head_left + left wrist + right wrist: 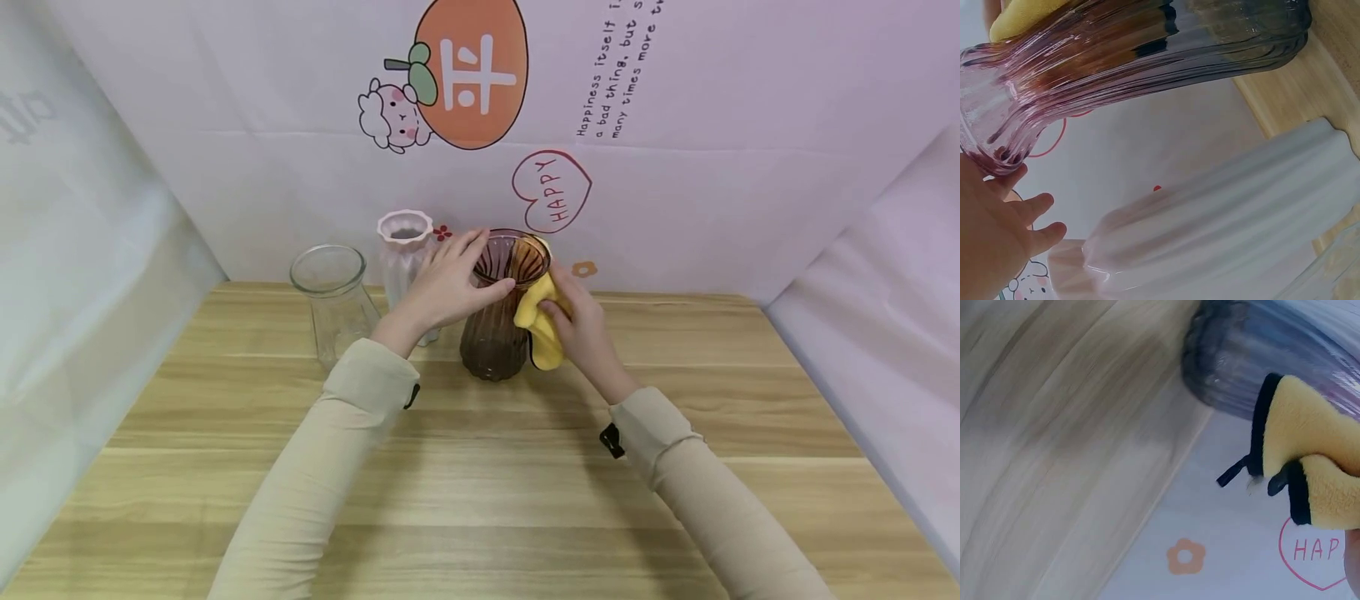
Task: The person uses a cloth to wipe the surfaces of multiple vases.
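A ribbed glass vase (pixel 491 342), purple at the mouth and dark grey at the base, stands upright on the wooden table. My left hand (pixel 446 287) holds its rim from the left, thumb along the near side and fingers on the far side; some fingers (pixel 1041 209) are spread clear of the glass. My right hand (pixel 588 329) grips a yellow cloth (pixel 546 337) with black edging against the vase's right side. Part of the cloth passes behind the rim. In the right wrist view the folded cloth (pixel 1310 422) lies along the vase (pixel 1229 356), with most of that hand out of frame.
Left of the ribbed vase stands a pale pink and white fluted vase (pixel 401 267), partly behind my left hand. A clear glass vase (pixel 330 312) is farther left. A white printed backdrop (pixel 675 217) rises behind the table (pixel 480 483).
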The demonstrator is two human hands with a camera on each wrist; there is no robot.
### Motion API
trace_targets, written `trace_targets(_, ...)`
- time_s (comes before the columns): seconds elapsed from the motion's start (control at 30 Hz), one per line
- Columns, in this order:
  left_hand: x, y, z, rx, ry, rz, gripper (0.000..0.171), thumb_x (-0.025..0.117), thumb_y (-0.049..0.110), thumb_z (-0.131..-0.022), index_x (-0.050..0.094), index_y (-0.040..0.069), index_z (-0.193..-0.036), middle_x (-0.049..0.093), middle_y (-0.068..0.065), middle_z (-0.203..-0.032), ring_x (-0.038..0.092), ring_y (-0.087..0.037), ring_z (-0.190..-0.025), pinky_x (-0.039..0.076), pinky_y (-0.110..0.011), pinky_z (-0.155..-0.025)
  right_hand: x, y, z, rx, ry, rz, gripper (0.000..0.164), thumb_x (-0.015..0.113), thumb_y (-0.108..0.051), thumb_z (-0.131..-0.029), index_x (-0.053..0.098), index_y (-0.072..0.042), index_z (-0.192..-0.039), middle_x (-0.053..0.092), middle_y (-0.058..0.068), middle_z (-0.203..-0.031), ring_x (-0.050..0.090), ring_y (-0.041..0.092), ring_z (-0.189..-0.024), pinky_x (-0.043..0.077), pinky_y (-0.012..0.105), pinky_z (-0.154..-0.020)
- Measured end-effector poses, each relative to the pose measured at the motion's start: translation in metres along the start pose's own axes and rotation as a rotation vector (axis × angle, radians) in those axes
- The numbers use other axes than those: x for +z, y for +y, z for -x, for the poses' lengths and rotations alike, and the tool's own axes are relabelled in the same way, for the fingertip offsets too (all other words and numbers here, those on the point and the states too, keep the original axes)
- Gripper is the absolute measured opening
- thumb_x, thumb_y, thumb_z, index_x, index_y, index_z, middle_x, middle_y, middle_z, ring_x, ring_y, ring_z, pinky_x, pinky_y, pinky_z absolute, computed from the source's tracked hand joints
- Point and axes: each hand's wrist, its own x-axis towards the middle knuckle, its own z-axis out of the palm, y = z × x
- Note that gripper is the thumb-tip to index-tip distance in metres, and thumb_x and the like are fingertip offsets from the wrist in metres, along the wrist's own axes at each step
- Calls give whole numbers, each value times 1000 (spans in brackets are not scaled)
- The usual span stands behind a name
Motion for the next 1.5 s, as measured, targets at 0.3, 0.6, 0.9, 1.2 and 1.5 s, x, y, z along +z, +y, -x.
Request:
trace_targets(0.3, 6, 0, -2, -27, -9, 35, 99, 48, 71, -84, 6, 17, -155, 7, -1, -163, 7, -32, -150, 0, -57, -120, 5, 10, 10, 55, -174, 95, 54, 61, -6, -90, 43, 0, -141, 48, 24, -140, 57, 42, -116, 51, 50, -95)
trace_targets(0.6, 5, 1, -2, -44, 37, 40, 97, 50, 70, -84, 13, 15, -155, 17, -6, -160, 13, -33, -148, 11, -53, -122, 9, 31, 30, 120, -420, 172, 57, 56, -8, -94, 35, -3, -146, 41, 22, -147, 47, 42, -129, 45, 51, -103)
trace_targets(0.9, -2, 3, -1, -33, 38, -58, 94, 49, 69, -84, 20, 12, -153, 23, -6, -160, 18, -27, -149, 5, -51, -123, 11, 29, 30, 117, -338, 89, 60, 56, -8, -94, 32, -8, -149, 46, 22, -141, 54, 39, -121, 47, 51, -100)
trace_targets(1.2, 0, 1, -3, 12, -10, -35, 92, 48, 64, -87, 15, 10, -154, 18, -8, -161, 13, -25, -150, 3, -54, -122, 3, 6, 4, 14, -75, 6, 52, 57, -1, -91, 42, 5, -140, 46, 29, -140, 48, 44, -126, 43, 53, -105)
trace_targets(1.5, 6, -3, -4, 3, 18, 1, 100, 53, 67, -83, 11, 11, -155, 13, -9, -162, 9, -29, -150, 3, -52, -122, -1, 3, 2, 101, -199, 86, 53, 57, -6, -93, 40, 1, -142, 42, 25, -145, 51, 43, -124, 47, 52, -100)
